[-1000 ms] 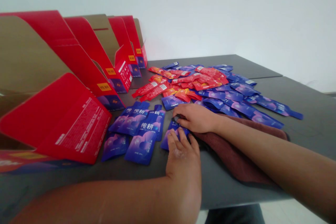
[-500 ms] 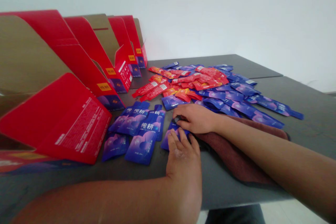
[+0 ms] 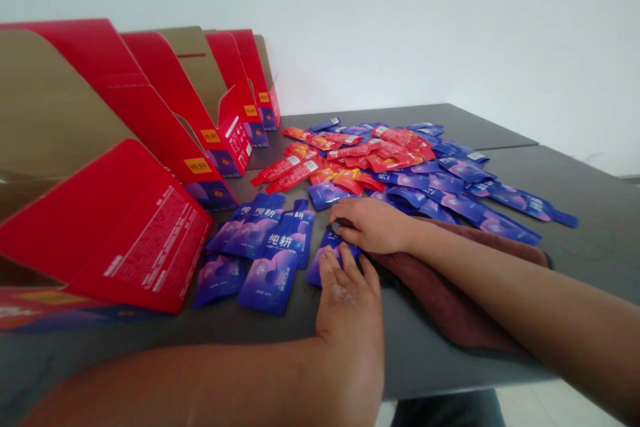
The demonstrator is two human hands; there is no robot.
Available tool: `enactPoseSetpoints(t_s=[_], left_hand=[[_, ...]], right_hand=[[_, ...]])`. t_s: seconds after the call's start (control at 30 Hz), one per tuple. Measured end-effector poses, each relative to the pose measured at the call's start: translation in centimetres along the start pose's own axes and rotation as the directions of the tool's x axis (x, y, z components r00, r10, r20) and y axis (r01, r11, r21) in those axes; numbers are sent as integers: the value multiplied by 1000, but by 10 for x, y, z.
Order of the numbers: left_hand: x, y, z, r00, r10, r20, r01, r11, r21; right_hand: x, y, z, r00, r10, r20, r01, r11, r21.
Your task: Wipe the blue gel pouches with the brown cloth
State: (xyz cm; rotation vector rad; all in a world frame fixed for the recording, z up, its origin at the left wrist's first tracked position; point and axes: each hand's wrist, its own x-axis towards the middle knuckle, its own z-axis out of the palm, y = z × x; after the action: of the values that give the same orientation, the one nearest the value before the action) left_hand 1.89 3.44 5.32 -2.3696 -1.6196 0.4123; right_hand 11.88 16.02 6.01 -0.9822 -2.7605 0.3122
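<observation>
Blue-purple pouch point(image 3: 315, 269) under the left hand point(image 3: 349, 288), fingers slightly apart, right hand point(image 3: 374, 224) just beyond, clamped on a small dark object point(image 3: 337, 227).

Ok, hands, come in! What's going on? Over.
Left hand on a blue-purple pouch. Right hand at its top, fingers around a small dark thing. Hands partly hide the pouch.
</observation>
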Motion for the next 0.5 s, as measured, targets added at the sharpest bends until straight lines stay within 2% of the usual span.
enactPoseSetpoints(t_s=[0.23, 0.5], left_hand=[[0, -1, -1, 1000, -5, 9, 5, 1000, 18], [0, -1, 0, 999, 24, 27, -25, 998, 54]], right_hand=[[0, 2, 3, 999, 52, -16, -53, 998, -43], [0, 0, 0, 1000, -2, 1, 2, 1000, -7]])
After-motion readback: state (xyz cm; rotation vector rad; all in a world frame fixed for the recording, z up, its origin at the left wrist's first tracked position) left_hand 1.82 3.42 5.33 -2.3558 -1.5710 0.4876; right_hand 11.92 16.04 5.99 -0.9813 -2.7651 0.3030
